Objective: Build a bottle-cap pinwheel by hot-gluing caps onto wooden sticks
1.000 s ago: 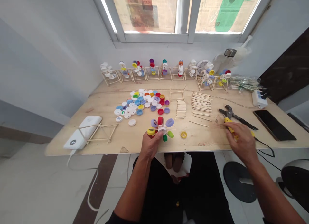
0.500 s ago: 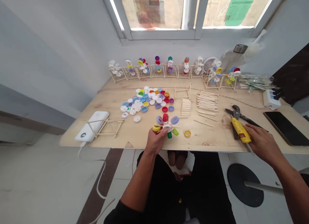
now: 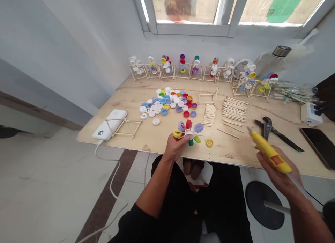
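My left hand (image 3: 175, 147) pinches a small wheel of bottle caps (image 3: 188, 134) above the table's front edge. Red, yellow, purple and green caps stand out on sticks around its white centre cap. At the right, my right hand (image 3: 277, 171) is wrapped round a yellow glue gun (image 3: 268, 149), its nozzle pointing up and left. One loose yellow cap (image 3: 209, 142) lies on the table just right of the wheel. Pliers with dark handles (image 3: 277, 133) rest beyond the glue gun.
A pile of bottle caps (image 3: 167, 102), cut sticks (image 3: 234, 111) and a bare stick frame (image 3: 208, 96) occupy the middle. Finished cap wheels on frames (image 3: 182, 66) line the wall. A power bank (image 3: 111, 124) with a stick frame over it is at left, a phone (image 3: 318, 145) at right.
My right hand has lifted the glue gun off the table beside the pliers, turning it nozzle upward. My left hand still holds the cap wheel. The whole view has shifted slightly.
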### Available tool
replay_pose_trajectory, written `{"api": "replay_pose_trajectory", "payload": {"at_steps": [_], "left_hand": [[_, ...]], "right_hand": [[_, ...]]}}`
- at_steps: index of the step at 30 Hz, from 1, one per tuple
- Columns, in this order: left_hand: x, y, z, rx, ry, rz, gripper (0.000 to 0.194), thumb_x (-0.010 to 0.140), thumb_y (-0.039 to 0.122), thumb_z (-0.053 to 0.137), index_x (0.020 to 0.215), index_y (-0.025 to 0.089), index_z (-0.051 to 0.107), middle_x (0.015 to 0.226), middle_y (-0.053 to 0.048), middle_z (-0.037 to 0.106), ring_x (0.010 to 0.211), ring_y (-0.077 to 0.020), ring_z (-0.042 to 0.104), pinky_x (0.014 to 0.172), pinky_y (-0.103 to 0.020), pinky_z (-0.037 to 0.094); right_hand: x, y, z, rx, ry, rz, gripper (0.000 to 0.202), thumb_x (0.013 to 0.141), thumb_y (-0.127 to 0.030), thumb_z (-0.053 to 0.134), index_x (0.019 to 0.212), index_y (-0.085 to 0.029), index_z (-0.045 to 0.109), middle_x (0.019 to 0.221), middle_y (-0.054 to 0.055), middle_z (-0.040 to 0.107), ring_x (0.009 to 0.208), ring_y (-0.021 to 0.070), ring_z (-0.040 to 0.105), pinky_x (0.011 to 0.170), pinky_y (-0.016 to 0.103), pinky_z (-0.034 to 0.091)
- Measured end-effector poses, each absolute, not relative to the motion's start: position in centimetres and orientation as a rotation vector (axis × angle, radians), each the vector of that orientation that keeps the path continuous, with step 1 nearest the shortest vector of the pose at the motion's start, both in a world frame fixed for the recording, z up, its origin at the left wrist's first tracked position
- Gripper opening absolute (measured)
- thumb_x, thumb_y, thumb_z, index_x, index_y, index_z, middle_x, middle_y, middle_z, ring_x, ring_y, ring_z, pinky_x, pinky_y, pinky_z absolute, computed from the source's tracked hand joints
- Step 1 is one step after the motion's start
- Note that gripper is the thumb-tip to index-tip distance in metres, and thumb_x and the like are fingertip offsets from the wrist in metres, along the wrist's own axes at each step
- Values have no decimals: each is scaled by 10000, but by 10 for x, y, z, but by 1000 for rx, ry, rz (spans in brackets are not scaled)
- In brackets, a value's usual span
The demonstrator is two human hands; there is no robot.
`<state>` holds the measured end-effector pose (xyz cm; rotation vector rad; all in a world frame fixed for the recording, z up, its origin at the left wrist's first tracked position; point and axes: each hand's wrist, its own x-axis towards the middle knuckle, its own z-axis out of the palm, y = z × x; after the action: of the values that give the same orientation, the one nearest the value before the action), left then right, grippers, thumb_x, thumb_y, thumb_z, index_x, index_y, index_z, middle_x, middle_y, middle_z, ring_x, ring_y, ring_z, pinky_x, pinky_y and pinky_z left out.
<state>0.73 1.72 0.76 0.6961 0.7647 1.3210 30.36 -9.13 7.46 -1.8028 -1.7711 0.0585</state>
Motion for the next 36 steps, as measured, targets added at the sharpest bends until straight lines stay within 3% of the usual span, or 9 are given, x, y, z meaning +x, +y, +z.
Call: {"api": "replay_pose_trajectory", "payload": {"at_steps": [8, 23, 36], "left_hand": [[5, 16, 9, 699, 743, 1309, 331, 521, 237, 837, 817, 145, 721, 832, -40, 714, 790, -154, 639, 806, -274, 472], [5, 16, 9, 728, 758, 1282, 369, 507, 221, 847, 847, 151, 719, 849, -46, 724, 811, -188, 652, 798, -305, 490], [5, 16, 7, 734, 793, 1279, 357, 494, 225, 850, 813, 146, 712, 798, -38, 719, 755, -172, 648, 754, -290, 496]], "right_hand": [[223, -74, 80, -1562, -1916, 459, 141, 864, -366, 512, 826, -232, 533, 775, 10, 592, 679, 157, 574, 592, 265, 432], [196, -68, 71, -1542, -2003, 240, 262, 883, -400, 467, 687, -233, 418, 643, 9, 513, 600, 161, 499, 552, 273, 363], [197, -66, 61, -1574, -2021, 144, 274, 883, -423, 476, 698, -223, 447, 634, 16, 529, 596, 159, 491, 558, 279, 346]]}}
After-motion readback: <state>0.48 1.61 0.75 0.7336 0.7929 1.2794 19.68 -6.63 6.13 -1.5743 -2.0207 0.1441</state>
